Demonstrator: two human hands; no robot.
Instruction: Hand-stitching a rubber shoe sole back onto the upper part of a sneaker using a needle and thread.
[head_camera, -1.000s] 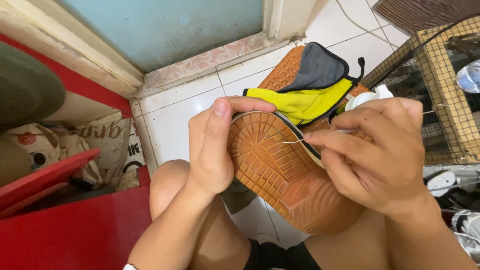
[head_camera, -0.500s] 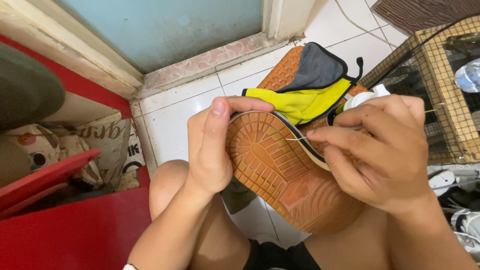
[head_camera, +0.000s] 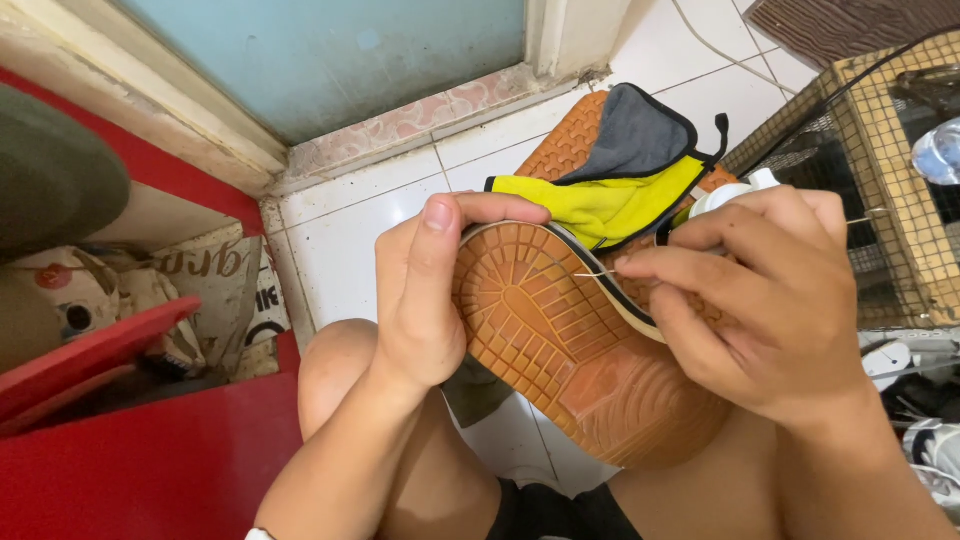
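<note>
The left hand (head_camera: 425, 300) is closed around the front edge of a shoe (head_camera: 560, 340), which lies sole up over the knees. The right hand (head_camera: 770, 300) pinches a thin needle (head_camera: 590, 273) at the sole's edge and holds a white bottle (head_camera: 730, 195).

The right hand (head_camera: 770, 300) covers most of the white bottle (head_camera: 735, 192), only its cap pokes out above the fingers (head_camera: 720, 235). The needle (head_camera: 592, 273) at those fingertips is too thin to make out properly. The shoe (head_camera: 560, 340) has its upper mostly tucked behind its sole. The plastic bottle (head_camera: 938, 150) far right of the fingers is cut off by the frame edge.
</note>
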